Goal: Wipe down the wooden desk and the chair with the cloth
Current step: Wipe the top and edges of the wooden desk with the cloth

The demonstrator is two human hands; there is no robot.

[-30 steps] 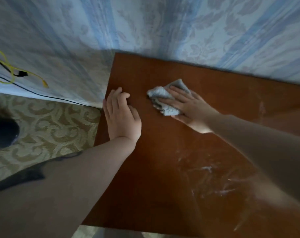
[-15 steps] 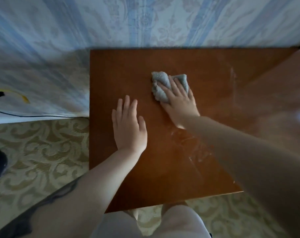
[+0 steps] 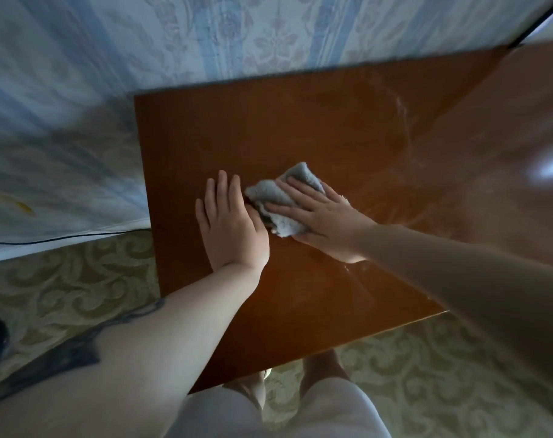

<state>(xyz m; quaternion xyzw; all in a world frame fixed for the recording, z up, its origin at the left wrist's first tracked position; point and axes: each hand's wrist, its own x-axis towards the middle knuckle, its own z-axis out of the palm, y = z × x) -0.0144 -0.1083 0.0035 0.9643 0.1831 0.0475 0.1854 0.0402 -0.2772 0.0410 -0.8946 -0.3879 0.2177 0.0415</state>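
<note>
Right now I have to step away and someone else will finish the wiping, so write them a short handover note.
Right hand: flat, fingers straight, pressing the grey cloth onto the wooden desk.
Left hand: flat on the desk, just left of the cloth.
Done: cannot tell how much has been wiped; pale smears show on the desk's right part and near the right wrist.
Left: finish the desk, smears included, then the chair, which is not in view.

The room is dimly lit; a white glare patch is seen on the wooden desk at right. Edges are blurred and bent by wide-angle distortion.
</note>
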